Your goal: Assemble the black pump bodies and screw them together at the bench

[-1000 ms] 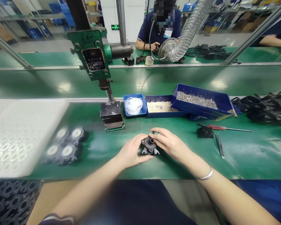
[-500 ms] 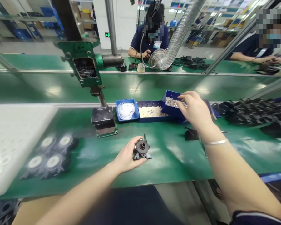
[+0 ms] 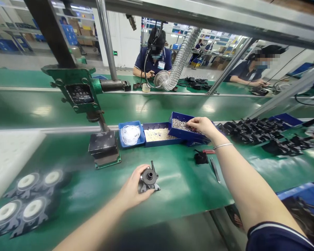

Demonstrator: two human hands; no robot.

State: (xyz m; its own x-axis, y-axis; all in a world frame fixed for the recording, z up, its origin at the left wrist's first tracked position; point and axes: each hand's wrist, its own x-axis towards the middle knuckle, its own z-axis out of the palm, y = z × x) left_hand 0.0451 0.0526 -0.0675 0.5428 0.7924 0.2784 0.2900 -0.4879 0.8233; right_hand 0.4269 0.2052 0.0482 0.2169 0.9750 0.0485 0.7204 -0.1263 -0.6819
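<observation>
My left hand (image 3: 131,190) is closed around a round black plastic housing (image 3: 149,176) with a central spout and a side tube, low over the green bench. My right hand (image 3: 204,127) reaches into a blue bin (image 3: 183,134) of small metal screws (image 3: 180,124). Its thumb and fingers are pinched together at the screws; whatever they hold is too small to make out. This bin sits tilted, overlapping a second blue bin (image 3: 161,142) of small cream-coloured pieces. Beside that stands a blue tray (image 3: 132,144) of white rings (image 3: 131,135).
A green press (image 3: 80,92) with a black block base (image 3: 103,144) rises left of the bins. Black parts with white discs (image 3: 32,208) lie at left. Tweezers (image 3: 215,170) and a small black piece (image 3: 201,157) lie under my right forearm. Several black parts (image 3: 253,130) fill the right.
My right hand has gone from spread fingers over the screw bin to a pinch among the screws. My left hand keeps hold of the black housing. The camera view has shifted.
</observation>
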